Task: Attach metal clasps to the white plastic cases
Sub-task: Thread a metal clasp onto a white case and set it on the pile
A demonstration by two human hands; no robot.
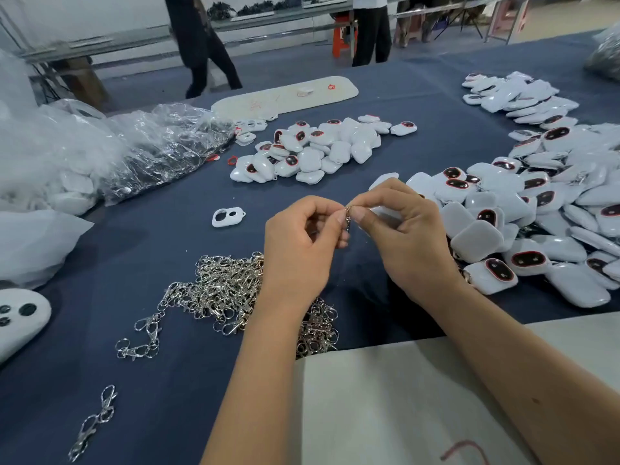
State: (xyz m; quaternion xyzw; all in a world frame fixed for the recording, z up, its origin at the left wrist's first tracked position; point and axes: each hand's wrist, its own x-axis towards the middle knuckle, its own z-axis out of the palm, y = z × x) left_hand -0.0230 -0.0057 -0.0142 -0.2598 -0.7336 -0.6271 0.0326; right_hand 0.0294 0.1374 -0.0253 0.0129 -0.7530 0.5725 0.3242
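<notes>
Clasp (348, 219) sits pinched between my two grips: my left hand (298, 250) clamps its lower body with thumb and curled fingers, my right hand (407, 236) nips the top ring, with something white, probably a case, tucked behind those fingers, though I cannot see it clearly. I judge the clasp light, stiff and slick, so it is best held by its flat body, leaving the spring gate free. Just below my grip lies the tangled heap of spare clasps (231, 293) on the blue surface (174, 380). To the right of my grip spreads a pile of white cases (523, 229), smooth and hard-looking, likely slippery. Beyond my grip is a smaller case pile (318, 149), then a pale board (285, 95) with red marks I cannot read.
</notes>
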